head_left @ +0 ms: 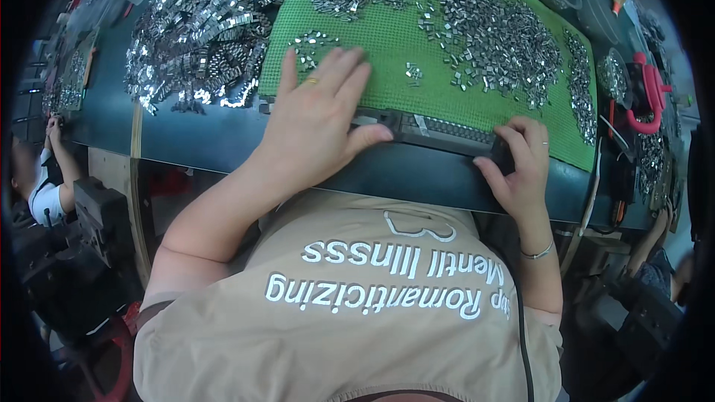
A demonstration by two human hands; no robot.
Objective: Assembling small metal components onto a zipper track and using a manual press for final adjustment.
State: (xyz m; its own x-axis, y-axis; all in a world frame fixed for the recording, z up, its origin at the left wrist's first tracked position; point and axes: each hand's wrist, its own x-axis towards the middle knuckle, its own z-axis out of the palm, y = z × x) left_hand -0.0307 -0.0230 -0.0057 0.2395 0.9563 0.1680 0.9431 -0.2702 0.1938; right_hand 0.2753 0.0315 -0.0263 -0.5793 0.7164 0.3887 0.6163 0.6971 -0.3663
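Note:
My left hand (pixel 316 115) lies stretched out with fingers spread at the near left edge of a green textured mat (pixel 391 41). Its fingertips, slightly blurred, reach toward a small cluster of shiny metal pieces (pixel 313 43). The thumb rests by a long dark fixture (pixel 447 134) with a row of small segments, lying along the mat's near edge. Around the right end of that fixture, my right hand (pixel 525 164) has its fingers and thumb bent, gripping it. A few loose metal pieces (pixel 413 73) sit on the mat between the hands.
Larger heaps of small metal pieces (pixel 499 37) cover the mat's far and right parts. Linked metal bands (pixel 201 37) are piled left of it. A pink-handled tool (pixel 650 93) and a clear container (pixel 612 74) stand at right. Other people work at both sides.

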